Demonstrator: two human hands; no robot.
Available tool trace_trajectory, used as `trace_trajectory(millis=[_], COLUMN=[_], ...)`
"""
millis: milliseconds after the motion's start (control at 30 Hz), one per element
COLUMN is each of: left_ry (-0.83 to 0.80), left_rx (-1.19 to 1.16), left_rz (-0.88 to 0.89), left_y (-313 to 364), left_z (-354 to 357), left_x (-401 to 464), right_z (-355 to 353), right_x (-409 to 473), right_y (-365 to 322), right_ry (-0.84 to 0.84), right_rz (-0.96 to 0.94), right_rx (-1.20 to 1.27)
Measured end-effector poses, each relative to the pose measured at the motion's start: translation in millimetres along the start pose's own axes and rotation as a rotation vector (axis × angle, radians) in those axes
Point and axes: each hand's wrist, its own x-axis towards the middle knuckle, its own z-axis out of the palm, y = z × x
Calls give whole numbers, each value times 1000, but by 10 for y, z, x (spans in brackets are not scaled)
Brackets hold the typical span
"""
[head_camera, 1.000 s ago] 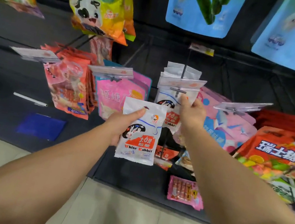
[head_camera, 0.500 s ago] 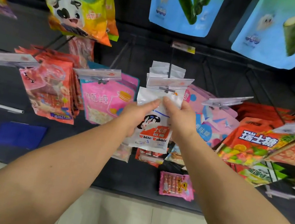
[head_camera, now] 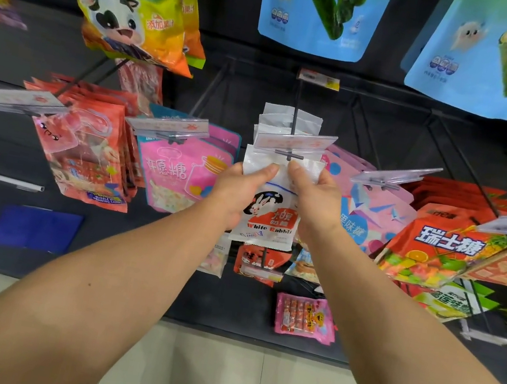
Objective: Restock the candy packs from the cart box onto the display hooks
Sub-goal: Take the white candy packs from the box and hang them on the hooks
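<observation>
Now that both hands have closed on the White Rabbit pack (head_camera: 271, 205), it sits right under the tip of the centre hook (head_camera: 289, 155).

A second ago the left hand (head_camera: 239, 189) held the pack alone, lower down; now the left hand and right hand (head_camera: 314, 195) each pinch its top edge, thumbs just below the price tag holder (head_camera: 295, 141). Whether the hole has caught the hook cannot be told. More white packs (head_camera: 288, 118) hang behind on the same hook, so threading looks imminent.
</observation>
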Motion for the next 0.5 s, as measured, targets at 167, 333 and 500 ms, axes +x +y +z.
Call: trace_trajectory(millis=[167, 333, 500], left_ry=[17, 113, 164], left_rx=[5, 116, 203], left_rz=[-18, -33, -59], left_y=[48, 28, -1], left_z=[58, 120, 172], left_x=[-1, 67, 140], right_z=[12, 86, 114], right_x=[47, 163, 224], right_y=[-68, -30, -32], right_ry=[49, 112, 154], right_rz=[1, 22, 20], right_rx=[-31, -131, -220])
